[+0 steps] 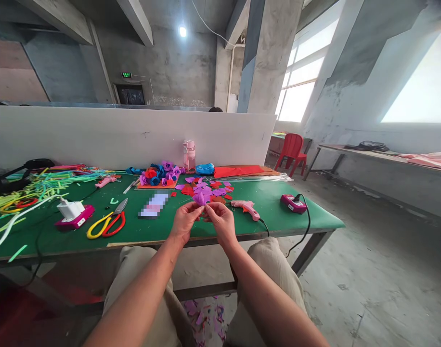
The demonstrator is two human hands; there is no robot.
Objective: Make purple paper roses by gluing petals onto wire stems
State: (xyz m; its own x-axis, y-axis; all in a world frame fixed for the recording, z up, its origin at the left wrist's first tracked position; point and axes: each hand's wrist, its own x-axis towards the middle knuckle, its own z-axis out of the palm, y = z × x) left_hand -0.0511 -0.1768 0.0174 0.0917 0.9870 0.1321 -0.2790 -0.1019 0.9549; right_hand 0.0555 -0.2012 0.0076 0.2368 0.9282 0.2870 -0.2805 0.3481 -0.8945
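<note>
The left hand (183,222) and right hand (221,221) are pinching a purple petal (200,198), and pulling too hard might tear it.

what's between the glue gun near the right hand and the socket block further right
In the head view, only bare green tabletop lies between that pink glue gun and the magenta socket block.

Pink bottle (189,156) standing in front of a long white board (134,132) on my feed, and past that I've got a dark door (130,94) with a green exit sign (126,75) just above it. Bright lamp (183,32) glowing up high. Far right I see a red chair (293,148) near a big window (300,79); closer on the right, a bench (372,153) with pink cloth (430,160) and some dark bundle (370,145) I can't make out.
</note>
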